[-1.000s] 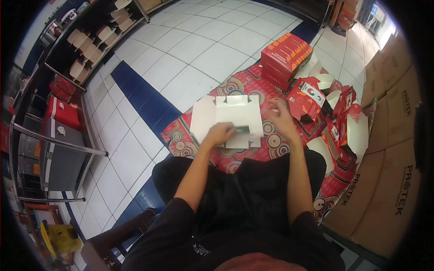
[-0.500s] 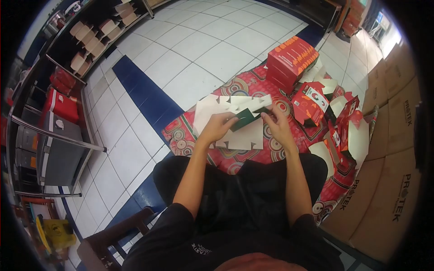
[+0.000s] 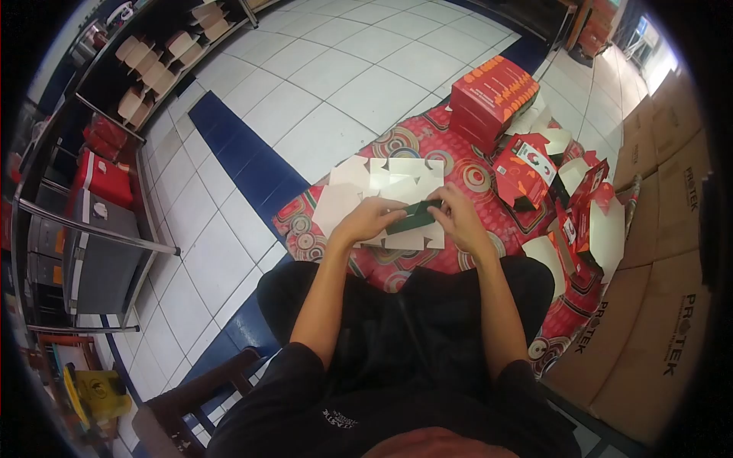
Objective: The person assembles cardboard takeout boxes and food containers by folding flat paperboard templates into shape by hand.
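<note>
Left hand [image 3: 372, 217]: grip drawn in, thumb and fingers pinching the left end of a dark green panel [image 3: 413, 217].
Right hand [image 3: 453, 214]: grip likewise narrowed, fingers closed on the panel's right end.
Panel position: between both hands, above the pale card blanks; whether joined to one of them, I cannot tell from here.
Pale card blanks [image 3: 342, 202]: flat, notch-edged, overlapping.
Patterned red cloth [image 3: 412, 141]: beneath the blanks, before the person's knees.
Red printed boxes [image 3: 481, 122]: packed together at the cloth's far end.
Loose red cartons [image 3: 525, 172]: several, flaps open, right of the hands.
Brown PROTEK cartons [image 3: 649, 305]: stacked, far right.
</note>
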The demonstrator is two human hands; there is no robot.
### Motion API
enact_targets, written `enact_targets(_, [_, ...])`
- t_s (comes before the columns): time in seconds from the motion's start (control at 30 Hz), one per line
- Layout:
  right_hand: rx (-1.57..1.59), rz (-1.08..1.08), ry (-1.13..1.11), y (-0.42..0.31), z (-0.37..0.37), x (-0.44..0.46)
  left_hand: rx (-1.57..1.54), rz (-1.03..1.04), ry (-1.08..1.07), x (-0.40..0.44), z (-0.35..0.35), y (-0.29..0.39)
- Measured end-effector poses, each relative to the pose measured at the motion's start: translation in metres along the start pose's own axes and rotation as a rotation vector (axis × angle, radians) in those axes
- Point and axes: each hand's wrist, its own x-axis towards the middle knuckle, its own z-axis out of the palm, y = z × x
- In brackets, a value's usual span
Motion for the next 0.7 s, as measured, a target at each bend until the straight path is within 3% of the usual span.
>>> enact_targets(0.03, [0.022, 0.087, 0.068, -0.002, -0.001, 0.002, -0.01, -0.007, 0.005, 0.001, -0.001, -0.001])
enact_targets(0.17, [-0.041, 0.068, 0.163, -0.013, 0.0, 0.005, -0.045, 0.018, 0.032, 0.0, 0.001, 0.004])
enact_targets(0.23, [-0.065, -0.099, 0.04, -0.012, 0.007, 0.002, -0.128, 0.049, 0.077, -0.001, 0.01, 0.005])
enact_targets(0.33, [-0.114, -0.129, 0.001, -0.013, 0.012, 0.001, -0.1, 0.071, 0.057, -0.002, 0.011, -0.001])
enact_targets(0.57, [0.059, 0.021, 0.101, -0.011, 0.003, 0.006, -0.037, 0.151, 0.098, -0.004, 0.006, 0.017])
enact_targets(0.7, [0.091, -0.057, -0.054, -0.011, 0.003, 0.004, -0.056, 0.15, 0.033, -0.007, 0.002, 0.026])
